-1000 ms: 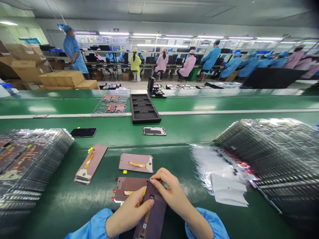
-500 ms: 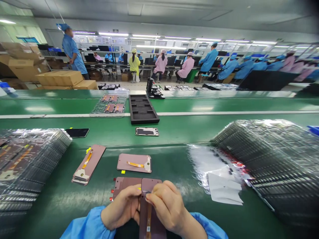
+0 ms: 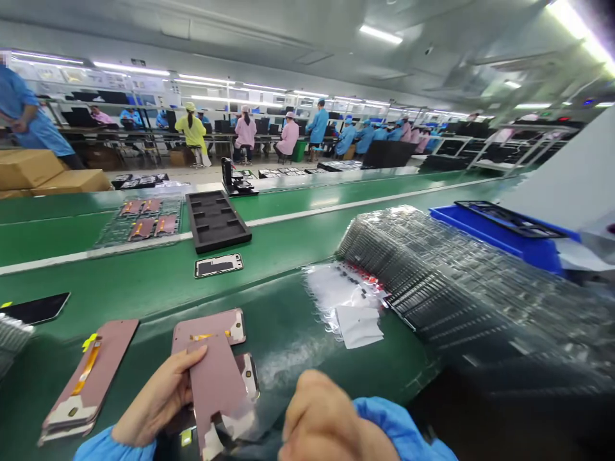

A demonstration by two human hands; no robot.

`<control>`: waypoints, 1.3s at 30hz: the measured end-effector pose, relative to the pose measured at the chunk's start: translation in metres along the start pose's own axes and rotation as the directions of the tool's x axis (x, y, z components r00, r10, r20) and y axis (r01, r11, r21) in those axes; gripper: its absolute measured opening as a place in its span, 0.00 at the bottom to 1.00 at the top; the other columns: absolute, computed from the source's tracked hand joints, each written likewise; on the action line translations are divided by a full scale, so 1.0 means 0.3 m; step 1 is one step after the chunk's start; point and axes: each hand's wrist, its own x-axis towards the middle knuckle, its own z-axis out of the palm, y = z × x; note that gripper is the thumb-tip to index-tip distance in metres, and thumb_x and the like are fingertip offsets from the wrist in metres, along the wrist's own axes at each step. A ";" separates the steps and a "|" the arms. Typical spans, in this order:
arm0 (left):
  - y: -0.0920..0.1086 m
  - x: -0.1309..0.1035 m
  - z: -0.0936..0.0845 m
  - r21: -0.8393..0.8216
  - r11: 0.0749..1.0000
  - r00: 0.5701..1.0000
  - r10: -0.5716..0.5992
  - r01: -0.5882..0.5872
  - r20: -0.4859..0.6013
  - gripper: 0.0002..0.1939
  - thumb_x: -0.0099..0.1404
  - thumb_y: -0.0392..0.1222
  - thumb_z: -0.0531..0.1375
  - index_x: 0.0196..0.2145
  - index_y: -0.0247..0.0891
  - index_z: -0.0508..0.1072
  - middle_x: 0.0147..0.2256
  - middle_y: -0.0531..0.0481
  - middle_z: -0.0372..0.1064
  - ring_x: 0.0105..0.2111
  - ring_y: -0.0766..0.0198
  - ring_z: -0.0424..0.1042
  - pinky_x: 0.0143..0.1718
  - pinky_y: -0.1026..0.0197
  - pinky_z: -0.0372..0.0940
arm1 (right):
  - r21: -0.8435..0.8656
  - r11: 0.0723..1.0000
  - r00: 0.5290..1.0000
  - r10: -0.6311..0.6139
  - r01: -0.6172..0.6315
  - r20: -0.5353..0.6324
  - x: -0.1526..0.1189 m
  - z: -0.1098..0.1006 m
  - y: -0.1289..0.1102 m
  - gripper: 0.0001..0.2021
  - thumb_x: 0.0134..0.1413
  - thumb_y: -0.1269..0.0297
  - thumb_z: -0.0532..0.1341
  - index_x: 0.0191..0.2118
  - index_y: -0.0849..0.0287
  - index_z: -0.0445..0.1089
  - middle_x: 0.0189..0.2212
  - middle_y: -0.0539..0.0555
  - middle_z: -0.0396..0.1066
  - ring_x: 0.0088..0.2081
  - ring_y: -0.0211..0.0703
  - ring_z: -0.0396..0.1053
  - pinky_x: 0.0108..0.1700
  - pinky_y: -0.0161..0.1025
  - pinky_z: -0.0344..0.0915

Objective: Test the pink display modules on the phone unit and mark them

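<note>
The held panel (image 3: 218,371) is a thin mauve slab, flat and plain over most of its face, going pale at its near end, where a dark strip (image 3: 221,430) and a blurred, see-through patch (image 3: 244,416) show. It hangs low over the tabletop (image 3: 148,278), partly covering another mauve panel (image 3: 209,321) behind it. Its long axis runs away from the wearer, plain end pointing outward, pale end toward the body and slanting slightly right. Of the two hands, the left hand (image 3: 161,397) is clamped on its left edge, thumb on top; the right hand (image 3: 331,422) is apart from it, curled and blurred, and I can't tell what it holds. The tabletop is glossy green, with stacked clear trays (image 3: 432,262) to the right; across the room, people in smocks (image 3: 191,127) work under long tube lights (image 3: 129,68)
</note>
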 end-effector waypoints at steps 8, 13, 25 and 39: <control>0.058 -0.022 -0.054 0.029 0.995 0.994 0.093 -0.092 -0.050 0.13 0.53 0.40 0.69 0.33 0.34 0.71 0.24 0.45 0.76 0.21 0.54 0.75 0.20 0.55 0.73 | -0.165 0.643 0.627 0.604 -0.748 -0.493 -0.029 -0.320 0.503 0.14 0.63 0.54 0.53 0.34 0.58 0.67 0.27 0.52 0.69 0.32 0.45 0.68 0.37 0.40 0.66; 0.074 -0.053 -0.045 -0.007 0.998 0.997 0.065 -0.065 0.033 0.17 0.52 0.47 0.71 0.34 0.34 0.74 0.28 0.43 0.77 0.27 0.49 0.78 0.28 0.50 0.75 | -0.261 0.419 0.489 0.656 -0.870 -0.575 -0.166 -0.423 0.756 0.11 0.56 0.58 0.57 0.27 0.58 0.67 0.27 0.55 0.67 0.34 0.50 0.65 0.41 0.46 0.62; 0.116 -0.030 0.107 0.062 0.953 0.935 0.276 -0.296 0.223 0.14 0.58 0.49 0.67 0.34 0.34 0.77 0.33 0.46 0.77 0.33 0.61 0.75 0.37 0.63 0.70 | -0.007 0.643 0.631 0.748 -0.765 -0.205 -0.115 -0.121 0.622 0.25 0.55 0.38 0.56 0.35 0.58 0.72 0.39 0.62 0.70 0.43 0.57 0.65 0.44 0.50 0.64; 0.473 0.381 -0.158 0.849 0.268 0.781 0.577 -0.455 0.237 0.42 0.44 0.60 0.70 0.53 0.33 0.71 0.57 0.32 0.66 0.61 0.35 0.56 0.61 0.42 0.48 | 0.670 -0.363 0.503 0.457 -0.648 0.734 -0.114 0.172 0.521 0.44 0.49 0.25 0.46 0.48 0.61 0.73 0.32 0.59 0.73 0.27 0.44 0.68 0.27 0.38 0.65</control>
